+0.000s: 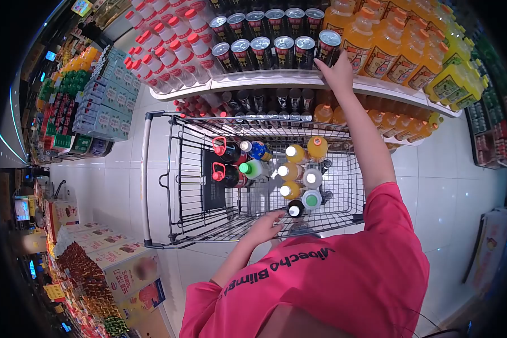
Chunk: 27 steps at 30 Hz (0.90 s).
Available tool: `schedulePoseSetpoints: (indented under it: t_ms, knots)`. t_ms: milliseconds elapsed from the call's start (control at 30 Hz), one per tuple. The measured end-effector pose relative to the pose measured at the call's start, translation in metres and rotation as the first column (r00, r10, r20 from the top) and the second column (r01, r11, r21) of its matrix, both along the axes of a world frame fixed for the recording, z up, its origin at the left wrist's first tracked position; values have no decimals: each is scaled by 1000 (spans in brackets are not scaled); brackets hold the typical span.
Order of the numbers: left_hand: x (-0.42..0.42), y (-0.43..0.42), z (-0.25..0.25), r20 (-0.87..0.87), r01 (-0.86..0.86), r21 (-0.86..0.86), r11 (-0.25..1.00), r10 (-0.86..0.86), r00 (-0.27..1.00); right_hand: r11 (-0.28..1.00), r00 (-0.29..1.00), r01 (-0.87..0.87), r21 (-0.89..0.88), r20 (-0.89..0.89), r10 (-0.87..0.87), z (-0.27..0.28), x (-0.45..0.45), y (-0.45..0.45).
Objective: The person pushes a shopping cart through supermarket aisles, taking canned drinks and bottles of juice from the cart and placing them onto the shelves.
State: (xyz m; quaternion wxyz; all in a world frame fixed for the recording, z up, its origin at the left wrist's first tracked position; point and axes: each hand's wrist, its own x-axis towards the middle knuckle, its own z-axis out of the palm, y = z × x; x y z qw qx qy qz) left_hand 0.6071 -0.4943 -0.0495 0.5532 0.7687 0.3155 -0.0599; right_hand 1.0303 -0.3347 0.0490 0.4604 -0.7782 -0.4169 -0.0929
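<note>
My right hand (338,70) reaches up to the shelf and is closed around a black drink can (328,48) with a silver top. That can is at the right end of the front row, beside other black cans (260,53) and next to orange drink bottles (359,36). My left hand (266,226) is over the near side of the shopping cart (208,228), fingers stretched out and holding nothing. Inside the cart stand several bottles, among them a dark bottle with a red handle (226,176), a green-capped bottle (253,169) and a yellow one (290,171).
Clear bottles with red caps (174,56) fill the shelf's left part, yellow-green bottles (459,84) its right end. A lower shelf holds more cans and bottles. Stacked cartons (104,115) and a snack display (90,270) stand left. A sign stand (487,245) is at right.
</note>
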Motion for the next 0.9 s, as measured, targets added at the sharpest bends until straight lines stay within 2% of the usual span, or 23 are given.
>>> schedulePoseSetpoints:
  t_ms: [167,367,500,600,900]
  knots:
    - [-1,-5,-6,-8,32,44,999,-32,999,1000,999,-8,-13,54,9,-6,7,8]
    - [-7,-12,-7,-27,9,38,999,-8,1000,988,999,26,-150,28,-22,-11,9,10]
    - [-11,-16,-6,-35,-4,48,999,5,999,978,995,70,-198,78,-55,-14,9,11]
    - [-13,-19,-5,-49,-18,45,999,21,999,932,997,81,-353,15,-81,-10,8,11]
    - [-24,-29,-18,-69,-58,34,998,60,996,884,998,57,-464,26,-51,-11,8,14]
